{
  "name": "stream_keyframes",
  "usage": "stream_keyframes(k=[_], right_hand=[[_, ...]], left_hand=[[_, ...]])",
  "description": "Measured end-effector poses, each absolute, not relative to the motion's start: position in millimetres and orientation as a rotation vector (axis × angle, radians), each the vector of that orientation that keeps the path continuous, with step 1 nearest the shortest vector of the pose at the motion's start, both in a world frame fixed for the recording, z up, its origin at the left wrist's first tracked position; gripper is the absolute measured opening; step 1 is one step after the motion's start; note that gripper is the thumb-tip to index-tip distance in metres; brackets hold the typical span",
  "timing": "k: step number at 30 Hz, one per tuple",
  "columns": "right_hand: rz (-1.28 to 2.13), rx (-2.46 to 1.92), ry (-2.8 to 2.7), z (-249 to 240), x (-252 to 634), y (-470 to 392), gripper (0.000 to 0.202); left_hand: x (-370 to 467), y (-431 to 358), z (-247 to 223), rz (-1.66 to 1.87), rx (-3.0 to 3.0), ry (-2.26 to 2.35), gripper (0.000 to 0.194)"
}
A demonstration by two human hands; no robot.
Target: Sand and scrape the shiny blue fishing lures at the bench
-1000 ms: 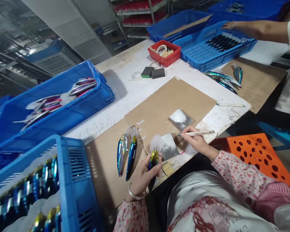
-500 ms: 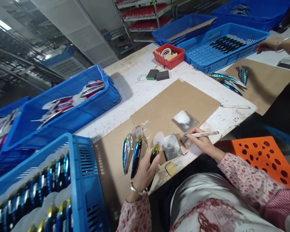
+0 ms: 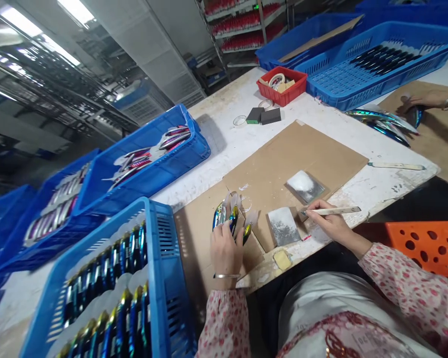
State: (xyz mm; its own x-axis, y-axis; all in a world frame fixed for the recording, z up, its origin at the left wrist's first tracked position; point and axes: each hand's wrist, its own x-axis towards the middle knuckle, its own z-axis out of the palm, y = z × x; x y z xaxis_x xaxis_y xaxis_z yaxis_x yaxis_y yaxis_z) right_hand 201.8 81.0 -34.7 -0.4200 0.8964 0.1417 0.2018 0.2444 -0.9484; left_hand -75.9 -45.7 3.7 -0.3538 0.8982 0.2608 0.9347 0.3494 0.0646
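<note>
Pinching a pale stick, the right hand sits at three o'clock from a white-dusted block; the left hand partly covers lures, grip unclear.

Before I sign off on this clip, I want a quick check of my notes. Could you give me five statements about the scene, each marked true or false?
1. The right hand holds a slim tool. True.
2. The left hand is inside the light-blue crate. False: it is over the cardboard, at some fish-shaped lures.
3. The red bin contains a ring-shaped roll. True.
4. Two dark blocks lie on the cardboard. False: they are on the white tabletop.
5. A co-worker's hand is over the brown sheet. True.
</note>
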Motion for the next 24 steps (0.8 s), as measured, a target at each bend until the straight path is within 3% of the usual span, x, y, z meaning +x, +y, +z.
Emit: stream_keyframes(k=[8, 17, 24], right_hand=[[1.215, -0.964, -1.794, -33.6, 201.4, 77.8, 0.023], [1.297, -1.015, -1.687, -37.1, 198.7, 81.7, 0.026], [1.348, -0.966, -1.679, -33.1, 193.1, 78.5, 0.026]], left_hand=[[-102.8, -14.0, 5.2, -0.103, -1.649, -2.580, 0.036], [-56.0, -45.7, 59.8, -0.795, -2.177, -2.303, 0.033], [-35.9, -54.3, 33.8, -0.934, -2.310, -2.219, 0.034]])
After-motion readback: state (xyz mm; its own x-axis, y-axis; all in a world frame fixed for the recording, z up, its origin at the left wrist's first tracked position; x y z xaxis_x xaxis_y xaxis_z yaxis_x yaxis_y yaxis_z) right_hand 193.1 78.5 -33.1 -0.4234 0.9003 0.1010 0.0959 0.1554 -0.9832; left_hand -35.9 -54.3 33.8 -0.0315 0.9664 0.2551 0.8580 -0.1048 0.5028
